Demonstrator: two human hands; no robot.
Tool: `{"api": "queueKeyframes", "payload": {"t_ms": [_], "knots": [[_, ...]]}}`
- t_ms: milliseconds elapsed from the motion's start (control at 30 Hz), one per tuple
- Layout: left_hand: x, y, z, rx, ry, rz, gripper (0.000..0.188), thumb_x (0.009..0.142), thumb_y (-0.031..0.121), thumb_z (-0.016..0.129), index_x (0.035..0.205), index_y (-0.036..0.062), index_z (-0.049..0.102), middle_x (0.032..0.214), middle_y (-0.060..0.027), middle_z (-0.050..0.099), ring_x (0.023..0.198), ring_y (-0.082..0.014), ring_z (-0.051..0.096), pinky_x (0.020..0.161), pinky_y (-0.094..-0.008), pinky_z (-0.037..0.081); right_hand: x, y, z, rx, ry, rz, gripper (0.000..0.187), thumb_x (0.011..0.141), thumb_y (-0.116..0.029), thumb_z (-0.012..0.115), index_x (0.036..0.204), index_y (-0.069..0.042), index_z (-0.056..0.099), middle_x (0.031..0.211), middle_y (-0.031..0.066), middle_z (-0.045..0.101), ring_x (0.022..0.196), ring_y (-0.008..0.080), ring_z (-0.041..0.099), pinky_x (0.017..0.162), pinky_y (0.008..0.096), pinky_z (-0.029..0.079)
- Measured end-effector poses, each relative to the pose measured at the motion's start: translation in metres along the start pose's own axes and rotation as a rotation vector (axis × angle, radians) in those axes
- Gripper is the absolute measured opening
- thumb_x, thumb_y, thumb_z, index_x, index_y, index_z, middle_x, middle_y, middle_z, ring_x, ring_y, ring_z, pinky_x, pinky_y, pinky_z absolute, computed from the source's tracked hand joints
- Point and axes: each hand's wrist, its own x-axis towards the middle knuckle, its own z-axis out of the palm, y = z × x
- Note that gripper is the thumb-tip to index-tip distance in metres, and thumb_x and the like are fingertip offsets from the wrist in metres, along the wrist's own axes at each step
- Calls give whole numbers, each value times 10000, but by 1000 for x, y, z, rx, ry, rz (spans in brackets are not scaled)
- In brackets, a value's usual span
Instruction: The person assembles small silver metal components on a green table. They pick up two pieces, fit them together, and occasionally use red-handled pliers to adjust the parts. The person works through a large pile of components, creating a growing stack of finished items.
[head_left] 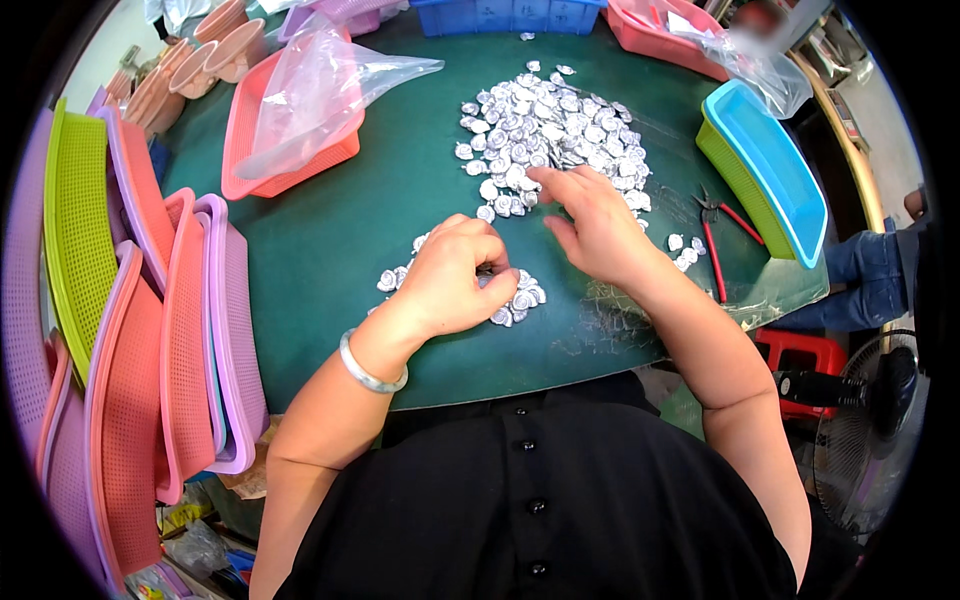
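Observation:
A large heap of small silvery flower-shaped metal pieces is spread over the far middle of the green table. My right hand is at the near edge of this heap, thumb and forefinger apart, and I see nothing held in it. Closer to me lies a smaller cluster of the same pieces. Over that cluster is my left hand, its fingers curled toward the thumb. What the left fingers hold, if anything, is hidden. A pale bangle circles my left wrist.
Red-handled pliers lie at the right, near a few loose pieces and a blue basket nested in a green one. A pink basket with a plastic bag stands far left. Stacked baskets line the left edge; a fan stands lower right.

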Motion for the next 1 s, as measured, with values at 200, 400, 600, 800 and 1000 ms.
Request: {"api": "queueKeyframes", "payload": {"t_ms": [200, 400, 600, 800, 1000], "knots": [[1, -4, 0, -15, 92, -84, 106, 728, 112, 665, 701, 29, 605, 707, -51, 573, 710, -209, 509, 632, -318, 417, 14, 6, 13, -116, 9, -11, 502, 681, 1, 639, 1162, -15, 497, 848, 127, 619, 836, 303, 540, 741, 393, 439], [3, -4, 0, 0, 86, -100, 87, 739, 110, 659, 728, 31, 625, 717, -50, 581, 710, -203, 517, 638, -317, 421, 7, 11, 15, 28, 9, 60, 521, 706, 44, 623, 1202, -54, 497, 892, 94, 620, 855, 262, 547, 743, 359, 463], [3, -4, 0, -11, 136, -117, 76, 779, 102, 640, 799, 29, 642, 751, -40, 609, 696, -158, 532, 642, -290, 428, 4, 6, 13, 200, 28, 63, 512, 715, 38, 600, 1206, -43, 483, 772, 85, 576, 756, 280, 552, 688, 386, 451], [5, -1, 0, -566, 32, -485, 153, 880, 129, 591, 898, -16, 635, 800, -19, 638, 701, -62, 547, 662, -206, 440, 4, -12, 14, 197, 146, -236, 543, 707, 63, 606, 1228, -29, 481, 773, 92, 549, 714, 270, 544, 636, 366, 451], [5, 4, -4, -951, 101, -542, 125, 864, 96, 602, 905, -17, 637, 782, -29, 637, 715, -79, 577, 655, -196, 442, 3, -16, 13, 189, 195, -331, 537, 694, 71, 612, 1210, -14, 489, 758, 95, 527, 699, 268, 529, 617, 357, 443]]}}
